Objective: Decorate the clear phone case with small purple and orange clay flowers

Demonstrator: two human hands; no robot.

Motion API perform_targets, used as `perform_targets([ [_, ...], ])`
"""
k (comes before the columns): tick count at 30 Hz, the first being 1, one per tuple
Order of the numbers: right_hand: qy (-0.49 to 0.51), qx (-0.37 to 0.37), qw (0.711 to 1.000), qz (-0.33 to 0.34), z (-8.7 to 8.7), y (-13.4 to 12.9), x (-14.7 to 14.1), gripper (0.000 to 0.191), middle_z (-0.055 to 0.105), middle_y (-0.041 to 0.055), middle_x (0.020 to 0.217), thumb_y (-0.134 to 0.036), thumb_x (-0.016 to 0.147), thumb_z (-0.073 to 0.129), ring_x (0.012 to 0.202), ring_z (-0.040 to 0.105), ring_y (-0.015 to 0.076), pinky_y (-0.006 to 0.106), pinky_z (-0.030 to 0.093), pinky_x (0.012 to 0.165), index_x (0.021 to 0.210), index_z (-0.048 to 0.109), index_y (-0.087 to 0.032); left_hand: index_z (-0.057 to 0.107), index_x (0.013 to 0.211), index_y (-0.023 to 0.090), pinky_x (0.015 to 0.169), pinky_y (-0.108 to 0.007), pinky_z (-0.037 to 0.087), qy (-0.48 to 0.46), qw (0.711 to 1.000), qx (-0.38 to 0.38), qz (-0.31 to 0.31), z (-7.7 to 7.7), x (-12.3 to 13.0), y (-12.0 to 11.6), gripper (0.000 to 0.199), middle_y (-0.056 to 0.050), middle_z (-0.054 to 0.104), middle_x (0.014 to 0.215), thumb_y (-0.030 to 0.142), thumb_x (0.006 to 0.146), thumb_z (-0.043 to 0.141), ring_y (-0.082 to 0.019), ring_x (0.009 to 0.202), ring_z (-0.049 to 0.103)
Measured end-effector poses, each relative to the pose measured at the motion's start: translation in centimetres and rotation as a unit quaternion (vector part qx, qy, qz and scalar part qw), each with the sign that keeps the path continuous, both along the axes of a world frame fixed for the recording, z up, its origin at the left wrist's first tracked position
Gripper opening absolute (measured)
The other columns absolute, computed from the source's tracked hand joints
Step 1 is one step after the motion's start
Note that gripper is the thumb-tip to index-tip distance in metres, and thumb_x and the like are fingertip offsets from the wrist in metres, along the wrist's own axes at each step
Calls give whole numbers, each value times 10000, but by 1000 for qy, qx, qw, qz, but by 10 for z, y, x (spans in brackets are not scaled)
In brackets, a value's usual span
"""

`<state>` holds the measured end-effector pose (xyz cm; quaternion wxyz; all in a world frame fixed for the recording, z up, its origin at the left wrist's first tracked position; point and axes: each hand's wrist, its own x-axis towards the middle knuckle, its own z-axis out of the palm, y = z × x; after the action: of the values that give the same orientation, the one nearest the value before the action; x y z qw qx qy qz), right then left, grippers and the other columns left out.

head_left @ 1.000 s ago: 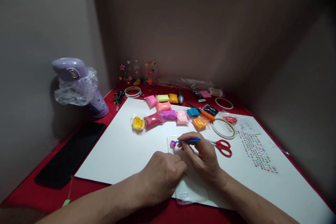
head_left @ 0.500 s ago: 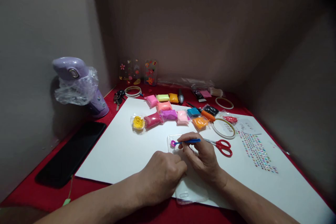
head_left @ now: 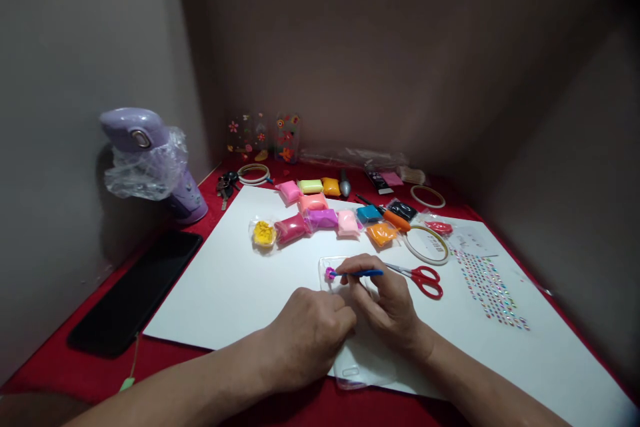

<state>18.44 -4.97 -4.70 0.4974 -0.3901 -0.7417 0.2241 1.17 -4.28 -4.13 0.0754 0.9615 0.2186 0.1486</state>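
Sitting on the clear case's far end: magenta piece, just left of the nearer right hand, pinched closed on a blue tool aimed leftward. Case runs lengthwise away; left hand curled over its left edge, grip unclear.

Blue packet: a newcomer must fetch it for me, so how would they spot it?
On the red cloth lies a big white board; a cluster of colorful packets spreads across its far side. Toward the right of that cluster, the blue packet sits between a pale pink packet and a black packet. It is the only blue one there.
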Motion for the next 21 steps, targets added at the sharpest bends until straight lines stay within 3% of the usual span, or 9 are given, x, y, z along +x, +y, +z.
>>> perform_targets([
  [21, 1, -4, 1000, -13, -4, 1, 2, 277, 591, 43, 899, -39, 804, 472, 761, 584, 160, 317, 490, 678, 1009, 578, -191, 498, 718, 181, 448, -268, 320, -8, 1000, 26, 2, -3, 0, 0, 95, 13, 599, 675, 92, 750, 483, -144, 560, 543],
])
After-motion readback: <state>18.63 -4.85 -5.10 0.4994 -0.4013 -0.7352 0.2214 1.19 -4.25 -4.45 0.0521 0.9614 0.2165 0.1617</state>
